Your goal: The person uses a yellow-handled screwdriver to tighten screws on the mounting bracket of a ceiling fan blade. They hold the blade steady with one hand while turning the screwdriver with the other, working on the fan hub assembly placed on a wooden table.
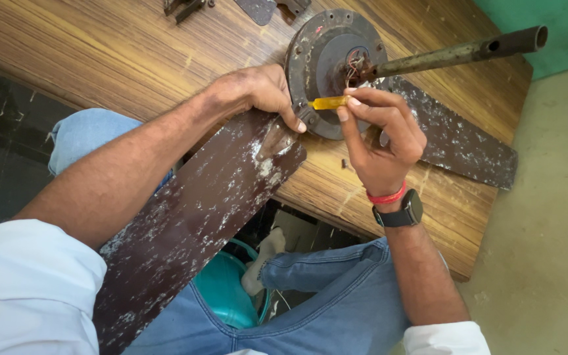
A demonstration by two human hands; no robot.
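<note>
screwdriver [329, 102] tip hidden, near blade [185, 230] cut off btm
</note>
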